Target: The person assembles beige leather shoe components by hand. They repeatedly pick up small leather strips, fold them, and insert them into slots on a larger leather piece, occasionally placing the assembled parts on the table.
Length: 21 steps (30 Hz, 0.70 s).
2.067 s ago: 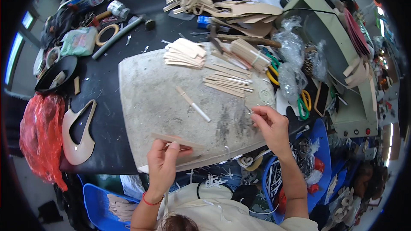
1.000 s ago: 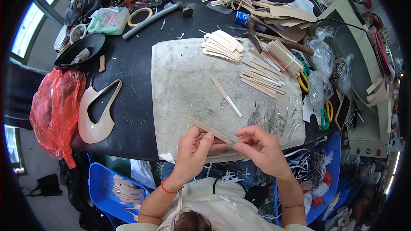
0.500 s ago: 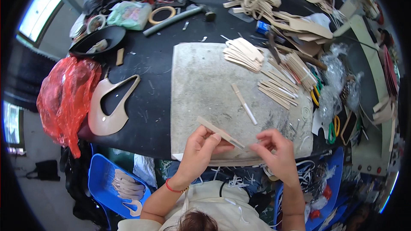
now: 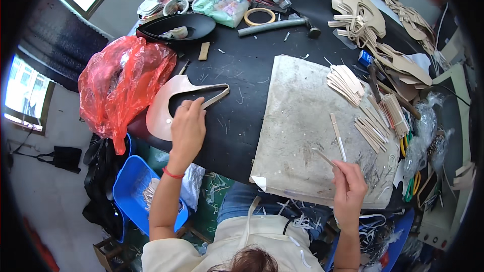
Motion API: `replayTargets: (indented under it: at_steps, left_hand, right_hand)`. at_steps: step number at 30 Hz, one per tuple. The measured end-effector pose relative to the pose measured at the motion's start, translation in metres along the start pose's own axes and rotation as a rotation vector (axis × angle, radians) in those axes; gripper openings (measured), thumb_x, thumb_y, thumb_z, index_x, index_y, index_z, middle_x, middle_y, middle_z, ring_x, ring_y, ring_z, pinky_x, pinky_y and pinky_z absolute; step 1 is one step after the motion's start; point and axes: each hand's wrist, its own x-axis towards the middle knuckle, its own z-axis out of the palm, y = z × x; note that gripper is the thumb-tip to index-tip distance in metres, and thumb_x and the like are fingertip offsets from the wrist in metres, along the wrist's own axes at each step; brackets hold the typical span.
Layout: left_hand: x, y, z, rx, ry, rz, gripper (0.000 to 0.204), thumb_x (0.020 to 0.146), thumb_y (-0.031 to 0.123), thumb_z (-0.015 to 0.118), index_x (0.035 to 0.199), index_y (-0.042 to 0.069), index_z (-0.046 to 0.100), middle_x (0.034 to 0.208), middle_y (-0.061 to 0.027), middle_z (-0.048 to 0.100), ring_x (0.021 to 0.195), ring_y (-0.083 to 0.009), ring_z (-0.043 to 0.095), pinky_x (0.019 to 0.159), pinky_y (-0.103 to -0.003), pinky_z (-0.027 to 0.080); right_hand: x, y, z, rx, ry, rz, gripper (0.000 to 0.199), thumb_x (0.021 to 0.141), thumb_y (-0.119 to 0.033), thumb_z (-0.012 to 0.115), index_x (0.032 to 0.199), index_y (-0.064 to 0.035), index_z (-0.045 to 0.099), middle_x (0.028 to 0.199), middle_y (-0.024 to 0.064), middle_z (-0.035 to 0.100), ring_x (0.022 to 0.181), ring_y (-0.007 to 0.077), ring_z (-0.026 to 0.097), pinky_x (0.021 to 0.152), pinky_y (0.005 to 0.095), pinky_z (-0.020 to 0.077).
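Note:
My left hand (image 4: 188, 128) is over a beige curved leather piece (image 4: 160, 113) with an open middle, on the left of the black table. Its fingers are bent and closed at the piece's inner edge, and the fingertips are partly hidden. Between the thumb and fingers of my right hand (image 4: 349, 186) is a thin beige leather strip (image 4: 323, 156), pointing up and left above the grey work board (image 4: 292, 121). Just beyond that hand, another strip with a white end (image 4: 338, 136) lies on the board.
Several strips (image 4: 370, 133) and a fanned pile of strips (image 4: 345, 85) lie on the board's right side. A red plastic bag (image 4: 123, 88) sits left of the leather piece. Farther back are a black dish (image 4: 196, 27) and a hammer (image 4: 272, 26). A blue bin (image 4: 126, 191) stands below left.
The view has turned left. My left hand has let go of the strip and moved left to the curved leather piece. The strip is now in my right hand.

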Motion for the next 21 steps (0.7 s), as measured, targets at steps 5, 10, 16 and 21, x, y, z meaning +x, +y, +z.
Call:
replayTargets:
  at_steps: [5,10,16,21]
  left_hand:
    - [-0.002,0.056,-0.057,-0.539,0.120,-0.087,0.019,0.085,0.002,0.063,0.103,-0.004,0.062,0.083,-0.0054,0.062,0.076,-0.0098,0.059,0.068,-0.024,0.047]
    - [-0.040,0.110,-0.046,-1.131,-0.314,-0.244,0.026,0.085,0.000,0.063,0.110,-0.003,0.060,0.093,-0.0051,0.061,0.077,-0.0107,0.062,0.068,-0.025,0.051]
    - [-0.068,0.164,0.004,-1.543,-0.644,-0.378,0.037,0.087,0.002,0.063,0.121,-0.005,0.053,0.107,-0.0079,0.055,0.092,-0.0130,0.059,0.072,-0.028,0.060]
    - [-0.073,0.177,0.008,-1.569,-0.659,-0.354,0.036,0.087,0.001,0.062,0.121,-0.005,0.052,0.113,-0.0088,0.052,0.098,-0.0149,0.057,0.075,-0.029,0.060]
  right_hand:
    - [-0.001,0.013,-0.002,0.324,-0.069,0.258,0.019,0.088,0.003,0.056,0.105,-0.0026,0.064,0.081,0.0047,0.059,0.069,0.0113,0.056,0.064,0.0237,0.0449]
    - [0.007,0.008,-0.002,0.651,-0.136,0.315,0.014,0.091,-0.003,0.057,0.104,0.0007,0.063,0.089,0.0033,0.063,0.074,0.0072,0.057,0.067,0.0206,0.0451]
    - [0.008,-0.002,-0.012,0.569,-0.078,0.229,0.015,0.089,-0.002,0.061,0.103,0.0008,0.065,0.086,0.0033,0.061,0.071,0.0056,0.055,0.062,0.0197,0.0432]
    - [0.005,-0.001,-0.006,0.593,-0.112,0.194,0.014,0.086,-0.003,0.065,0.099,0.0006,0.068,0.083,0.0034,0.061,0.067,0.0045,0.054,0.056,0.0185,0.0408]
